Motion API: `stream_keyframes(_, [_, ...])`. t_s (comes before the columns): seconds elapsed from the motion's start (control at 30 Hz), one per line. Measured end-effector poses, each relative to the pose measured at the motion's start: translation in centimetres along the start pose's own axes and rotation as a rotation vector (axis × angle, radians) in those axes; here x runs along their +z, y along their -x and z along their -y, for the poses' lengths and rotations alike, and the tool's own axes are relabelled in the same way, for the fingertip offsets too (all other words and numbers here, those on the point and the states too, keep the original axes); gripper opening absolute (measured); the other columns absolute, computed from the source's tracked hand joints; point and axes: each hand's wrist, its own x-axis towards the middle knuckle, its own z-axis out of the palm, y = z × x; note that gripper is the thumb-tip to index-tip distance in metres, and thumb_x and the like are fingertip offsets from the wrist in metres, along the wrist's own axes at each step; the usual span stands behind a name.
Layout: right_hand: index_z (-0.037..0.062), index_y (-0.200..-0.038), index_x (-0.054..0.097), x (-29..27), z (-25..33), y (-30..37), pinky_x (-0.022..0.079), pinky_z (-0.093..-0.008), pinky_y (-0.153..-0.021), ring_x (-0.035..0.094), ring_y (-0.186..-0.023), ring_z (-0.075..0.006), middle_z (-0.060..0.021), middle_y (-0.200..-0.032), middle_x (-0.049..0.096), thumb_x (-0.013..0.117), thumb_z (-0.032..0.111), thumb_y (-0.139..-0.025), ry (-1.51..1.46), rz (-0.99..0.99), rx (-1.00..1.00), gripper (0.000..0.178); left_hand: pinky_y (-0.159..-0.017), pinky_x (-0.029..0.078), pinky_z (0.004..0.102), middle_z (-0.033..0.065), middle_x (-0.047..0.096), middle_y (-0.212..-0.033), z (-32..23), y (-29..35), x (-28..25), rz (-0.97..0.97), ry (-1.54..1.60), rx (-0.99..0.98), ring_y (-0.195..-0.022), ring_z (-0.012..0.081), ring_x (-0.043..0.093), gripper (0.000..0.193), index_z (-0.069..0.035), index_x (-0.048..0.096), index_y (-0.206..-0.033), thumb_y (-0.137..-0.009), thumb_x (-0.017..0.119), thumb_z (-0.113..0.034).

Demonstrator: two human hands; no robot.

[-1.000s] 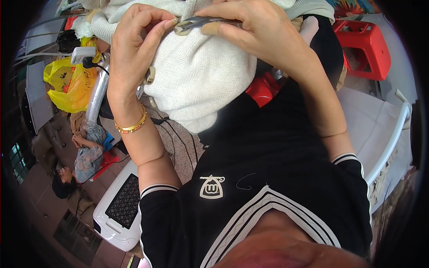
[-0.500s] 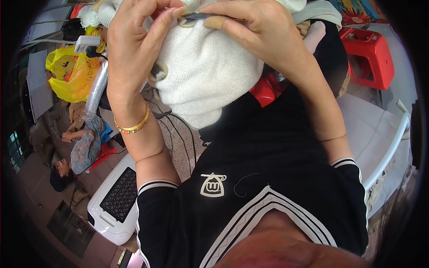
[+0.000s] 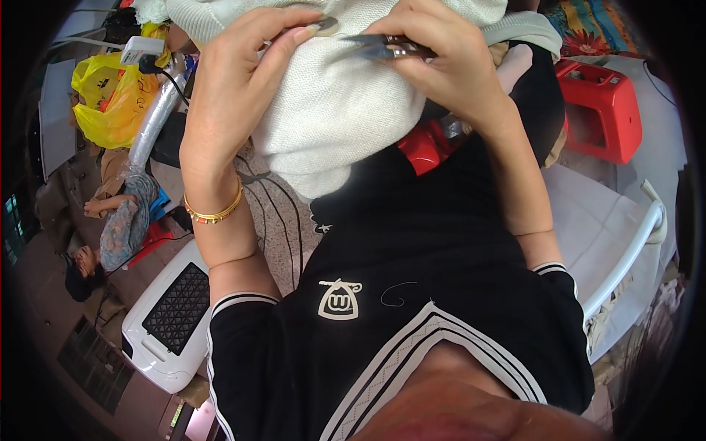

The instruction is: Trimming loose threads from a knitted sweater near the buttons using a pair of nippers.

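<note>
A white knitted garment [image 3: 346, 103] lies bunched over my lap. My left hand [image 3: 243, 66] pinches the garment at a round greyish button [image 3: 324, 26] between thumb and forefinger. In my right hand [image 3: 448, 59] is a pair of metal thread snips [image 3: 371, 48]. The fingers wrap round its handle. The two blades stand slightly apart and point left across the knit, a short way from the button. Whether a thread lies between the blades is too small to tell.
To the right are a red plastic stool [image 3: 607, 110] and a white curved-rim surface [image 3: 625, 257]. On the left are a yellow plastic bag [image 3: 110, 103], a white power adapter [image 3: 142, 50], black cables [image 3: 283, 213] and a white machine with a grille [image 3: 158, 323]. Another person [image 3: 125, 228] sits farther left.
My right hand has drawn back to the right from the left hand, and the snips' blades now show clearly. A second button lower on the garment is no longer in sight.
</note>
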Motion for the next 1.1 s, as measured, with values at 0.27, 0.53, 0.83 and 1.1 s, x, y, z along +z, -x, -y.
stream_keyframes(0.27, [0.0036,-0.101,0.076,-1.0,4.9,0.4,0.049,-0.0295,-0.056,0.062,-0.064,-0.0186,-0.0058,-0.078,0.061,0.074,-0.004,-0.073,-0.107,-0.015,-0.041,0.029,-0.084,0.049,0.0266,0.0103,0.067,-0.101,-1.8,2.3,-0.5,-0.047,-0.138,0.129,-0.093,0.019,0.065,0.016,0.0,0.072,-0.107,-0.093,0.066,-0.005])
stream_keyframes(0.53, [0.0038,-0.103,0.077,-1.4,5.6,1.2,0.05,-0.0283,-0.056,0.064,-0.064,-0.0176,-0.0049,-0.078,0.063,0.075,-0.003,-0.073,-0.051,0.084,-0.033,0.03,-0.085,0.045,0.0269,0.011,0.062,-0.104,-3.2,5.9,0.0,-0.25,0.0,0.197,-0.097,0.0185,0.058,0.025,0.002,0.072,-0.109,-0.085,0.066,0.004])
stream_keyframes(0.83, [0.0021,-0.102,0.077,-1.8,5.9,1.3,0.048,-0.0274,-0.054,0.061,-0.062,-0.0167,-0.0072,-0.083,0.063,0.075,-0.002,-0.075,-0.064,0.04,-0.086,0.028,-0.07,0.041,0.0224,0.0062,0.061,-0.095,-3.4,4.4,-0.4,0.052,0.121,0.141,-0.083,0.0118,0.056,0.022,-0.001,0.076,-0.104,-0.082,0.073,0.0])
stream_keyframes(1.1, [0.0025,-0.101,0.078,-1.9,5.2,1.9,0.041,-0.0218,-0.052,0.05,-0.058,-0.0083,-0.0079,-0.097,0.065,0.076,-0.001,-0.079,-0.113,-0.015,-0.03,0.023,-0.074,0.042,0.0218,0.0045,0.061,-0.092,-2.4,4.7,0.3,-0.042,0.447,-0.027,-0.086,0.0115,0.056,0.012,0.001,0.075,-0.093,-0.081,0.075,0.003])
